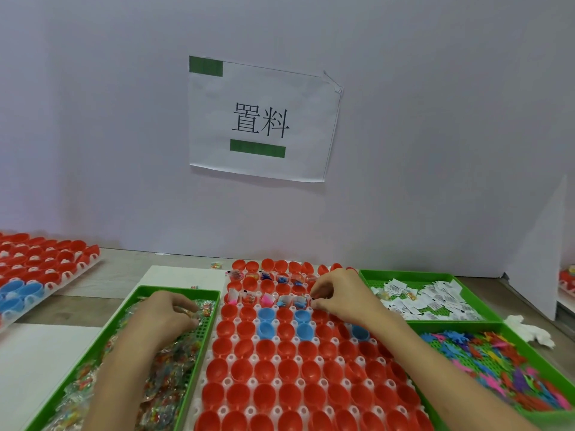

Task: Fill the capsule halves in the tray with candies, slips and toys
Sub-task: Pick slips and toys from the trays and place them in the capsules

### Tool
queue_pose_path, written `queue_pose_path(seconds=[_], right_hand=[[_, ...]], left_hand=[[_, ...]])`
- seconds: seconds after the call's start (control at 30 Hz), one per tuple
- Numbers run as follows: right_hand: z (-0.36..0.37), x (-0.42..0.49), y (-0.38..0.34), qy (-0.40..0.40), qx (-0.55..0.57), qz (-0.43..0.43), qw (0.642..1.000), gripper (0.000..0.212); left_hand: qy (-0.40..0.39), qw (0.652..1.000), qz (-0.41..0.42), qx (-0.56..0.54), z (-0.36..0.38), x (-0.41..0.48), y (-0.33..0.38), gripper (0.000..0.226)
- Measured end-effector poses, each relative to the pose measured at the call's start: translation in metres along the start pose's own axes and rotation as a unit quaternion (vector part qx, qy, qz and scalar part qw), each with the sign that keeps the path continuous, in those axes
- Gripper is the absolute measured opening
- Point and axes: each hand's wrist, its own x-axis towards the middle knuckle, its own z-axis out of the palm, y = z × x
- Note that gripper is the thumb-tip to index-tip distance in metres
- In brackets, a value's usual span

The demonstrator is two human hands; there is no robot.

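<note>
1 wide-angle view, taken from the person's head, faces forward and slightly down across the worktop (124,259). The pale partition wall (435,119) with its paper sign (261,119) stands straight ahead and near, filling the upper half. The white tray (231,357) of capsule halves (264,371) lies centre bottom, close under the lens and cut by the lower edge. The left hand (165,312) and right hand (336,293) sit mid-frame. Green trays (174,292) on both sides run off toward the lower corners.
</note>
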Motion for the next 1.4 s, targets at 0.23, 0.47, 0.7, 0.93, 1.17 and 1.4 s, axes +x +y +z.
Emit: queue_pose_path(seconds=[0.23,0.47,0.7,0.93,1.17,1.4], right_hand=[[0.005,-0.008,0.003,0.041,0.007,-0.012,0.999,0.011],[-0.003,-0.018,0.009,0.096,0.043,-0.019,0.994,0.014],[-0.046,-0.031,0.087,0.176,0.037,0.145,0.973,0.014],[-0.060,-0.054,0.152,0.065,-0.098,0.325,0.938,0.042],[-0.051,-0.056,0.148,0.126,-0.014,0.268,0.955,0.027],[-0.046,-0.052,0.139,0.128,-0.008,0.221,0.967,0.019]], left_hand=[[0.032,0.999,-0.017,0.016,0.007,0.005,-0.005,0.021],[0.044,0.998,-0.027,0.040,0.011,0.009,-0.006,0.020],[0.045,0.997,-0.011,0.059,0.009,0.012,-0.008,0.024],[0.055,0.996,-0.008,0.068,0.010,0.011,-0.007,0.028],[0.044,0.996,-0.008,0.073,0.014,0.012,-0.005,0.024],[0.096,0.994,-0.001,0.058,0.012,0.012,-0.006,0.026]])
